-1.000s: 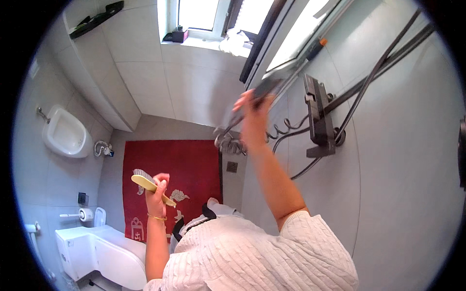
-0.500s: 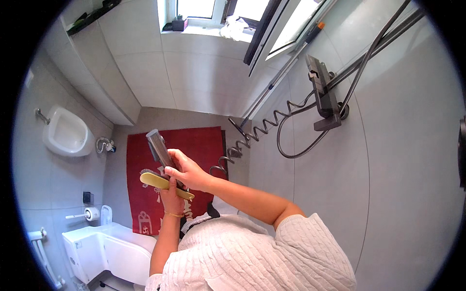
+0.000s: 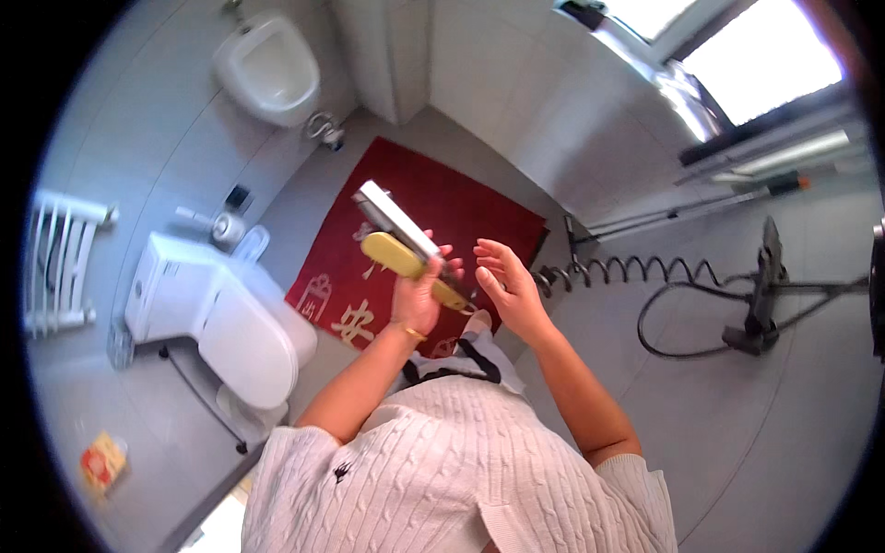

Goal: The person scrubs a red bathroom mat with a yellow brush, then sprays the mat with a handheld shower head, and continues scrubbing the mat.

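Note:
My left hand is closed around a yellow-backed brush and a long silver-grey bar-shaped object lying alongside it. The bar's exact kind cannot be made out. Both point up and to the left over the red mat. The brush's bristles, grey in the earlier frame, are hidden now. To the right, my right hand is raised with fingers apart and nothing in it, a small gap from the left hand.
A white toilet is on the left, below a wall urinal. A towel rack hangs at far left. At right, a black coiled hose runs to a dark floor-cleaner head. Long poles lean near the window.
My right hand has let go of the silver-grey bar and moved off to the right. The left hand keeps the brush and bar. My view has turned toward the toilet side.

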The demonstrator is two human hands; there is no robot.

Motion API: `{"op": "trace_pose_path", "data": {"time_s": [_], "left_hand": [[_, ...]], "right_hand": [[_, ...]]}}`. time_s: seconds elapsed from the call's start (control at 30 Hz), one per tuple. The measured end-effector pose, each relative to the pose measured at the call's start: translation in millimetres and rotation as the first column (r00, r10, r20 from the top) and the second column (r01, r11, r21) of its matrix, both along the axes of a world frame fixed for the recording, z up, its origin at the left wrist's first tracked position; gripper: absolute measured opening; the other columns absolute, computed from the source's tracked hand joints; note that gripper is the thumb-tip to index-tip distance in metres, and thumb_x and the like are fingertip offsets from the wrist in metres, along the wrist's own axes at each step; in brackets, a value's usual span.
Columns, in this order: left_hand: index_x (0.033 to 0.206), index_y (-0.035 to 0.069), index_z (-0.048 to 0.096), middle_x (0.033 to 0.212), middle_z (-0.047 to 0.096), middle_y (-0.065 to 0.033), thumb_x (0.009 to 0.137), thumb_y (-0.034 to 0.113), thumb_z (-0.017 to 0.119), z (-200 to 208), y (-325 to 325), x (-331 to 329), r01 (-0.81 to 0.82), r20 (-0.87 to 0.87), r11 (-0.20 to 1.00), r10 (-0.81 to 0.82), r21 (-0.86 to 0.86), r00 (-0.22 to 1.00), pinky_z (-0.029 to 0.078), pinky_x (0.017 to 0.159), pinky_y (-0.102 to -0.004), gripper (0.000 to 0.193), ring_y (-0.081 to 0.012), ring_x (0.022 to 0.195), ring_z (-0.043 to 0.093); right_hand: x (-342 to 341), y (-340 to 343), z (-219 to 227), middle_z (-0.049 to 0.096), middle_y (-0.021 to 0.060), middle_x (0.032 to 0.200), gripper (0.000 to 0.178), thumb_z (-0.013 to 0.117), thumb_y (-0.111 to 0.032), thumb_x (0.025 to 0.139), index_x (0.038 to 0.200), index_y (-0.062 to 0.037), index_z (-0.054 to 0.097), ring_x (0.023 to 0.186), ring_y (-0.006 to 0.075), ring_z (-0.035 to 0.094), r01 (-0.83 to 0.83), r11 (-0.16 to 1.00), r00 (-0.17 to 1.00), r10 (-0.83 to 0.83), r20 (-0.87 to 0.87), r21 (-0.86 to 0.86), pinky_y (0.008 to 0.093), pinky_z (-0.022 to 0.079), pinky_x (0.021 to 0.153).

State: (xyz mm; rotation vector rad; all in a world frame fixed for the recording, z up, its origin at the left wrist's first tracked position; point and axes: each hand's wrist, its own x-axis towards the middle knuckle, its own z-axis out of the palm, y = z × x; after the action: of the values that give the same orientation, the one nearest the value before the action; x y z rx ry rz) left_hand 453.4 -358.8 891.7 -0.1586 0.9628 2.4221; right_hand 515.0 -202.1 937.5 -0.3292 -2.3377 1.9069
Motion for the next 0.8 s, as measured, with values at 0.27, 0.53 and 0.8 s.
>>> {"op": "trace_pose_path", "data": {"time_s": [0.27, 0.53, 0.8], "left_hand": [[0.133, 0.009, 0.048, 0.121, 0.061, -0.0043, 0.089, 0.002, 0.064, -42.5, -18.9, 35.1, -0.066, -0.154, 0.988, 0.044, -0.142, 0.987, 0.052, 0.089, -0.0329, 0.048, -0.0177, 0.108, 0.062], [0.123, 0.008, 0.055, 0.115, 0.063, -0.0059, 0.093, 0.011, 0.065, -33.4, -52.8, 46.7, 0.037, 0.148, 0.977, -0.069, 0.21, 0.987, 0.054, 0.091, -0.0386, 0.032, -0.0207, 0.109, 0.062], [0.121, 0.009, 0.056, 0.116, 0.062, -0.0052, 0.097, 0.022, 0.062, -38.1, -65.3, 49.4, -0.046, 0.22, 0.998, 0.036, 0.037, 0.975, 0.056, 0.085, -0.039, 0.028, -0.019, 0.105, 0.062]], "right_hand": [[-72.4, -78.2, 17.8, 0.058, 0.0188, 0.121, 0.069, 0.071, -0.018, 0.087, 0.146, -0.0057, 0.038, 0.108, 0.0296, 0.059, -0.354, 0.854, 0.933, 0.35, 0.082, 0.383, 0.0372, 0.047, 0.095], [-90.5, -74.4, 0.6, 0.064, 0.0074, 0.086, 0.042, 0.071, -0.027, 0.09, 0.119, 0.0013, 0.059, 0.079, 0.0126, 0.059, -0.645, 0.756, 0.741, 0.581, 0.337, 0.112, 0.0296, 0.051, 0.075], [-97.2, -89.0, -9.9, 0.066, 0.0108, 0.093, 0.042, 0.066, -0.025, 0.093, 0.123, 0.0019, 0.055, 0.083, 0.0163, 0.063, -0.636, 0.765, 0.739, 0.564, 0.367, 0.105, 0.0296, 0.05, 0.076]]}}
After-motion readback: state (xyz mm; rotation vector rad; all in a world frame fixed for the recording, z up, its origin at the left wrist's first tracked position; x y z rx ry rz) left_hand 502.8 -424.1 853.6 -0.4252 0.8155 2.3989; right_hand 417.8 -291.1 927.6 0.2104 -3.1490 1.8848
